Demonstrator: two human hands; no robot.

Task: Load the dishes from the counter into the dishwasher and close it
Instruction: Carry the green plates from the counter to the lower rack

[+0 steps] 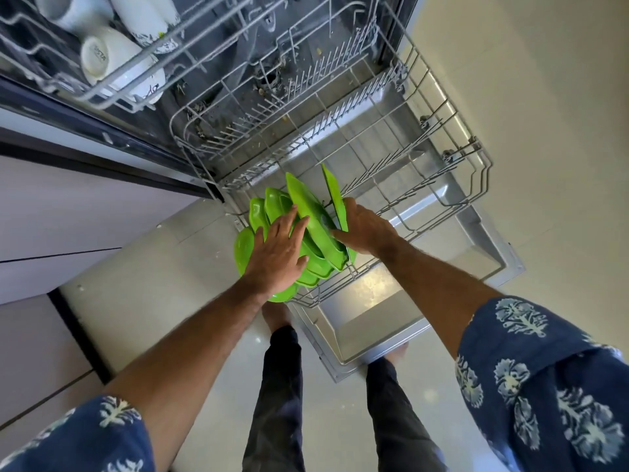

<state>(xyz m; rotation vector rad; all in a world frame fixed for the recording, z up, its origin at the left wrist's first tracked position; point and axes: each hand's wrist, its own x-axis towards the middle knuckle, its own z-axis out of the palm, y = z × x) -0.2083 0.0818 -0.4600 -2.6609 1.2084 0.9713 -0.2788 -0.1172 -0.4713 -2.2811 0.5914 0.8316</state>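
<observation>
Pale floor tiles (143, 287) and light cabinet fronts (61, 212) framed an open dishwasher, its door (381, 318) dropped flat and the lower rack (452, 155) drawn out over it. At the near left corner of that rack stood the green plates (316, 229), about 5 of them on edge between the tines, leaning toward the back, with 1 flatter green piece (335, 195) upright just beyond. The left hand (279, 253) lay across the nearer plates, fingers fairly straight and spread, pressing them rather than gripping. The right hand (364, 229) sat against the far side of the group; its fingers curled in by the outermost plate, but whether that grip was clamped on the rim or merely steadying it I could not tell.

Risk lay mainly in the lean. The plates looked crowded and tilted, so releasing both hands at once could let them slump like dominoes toward the rack's bare middle. The nearest plate also seemed to overhang the rack's front rail, where it might catch the tub when the rack slid in, or slip to the floor.

The rest of the lower rack held nothing visible. The upper rack (44, 56) carried at least 3 white cups (112, 59), mouths down or tipped. Food specks dotted the tub floor (245, 80) behind.
</observation>
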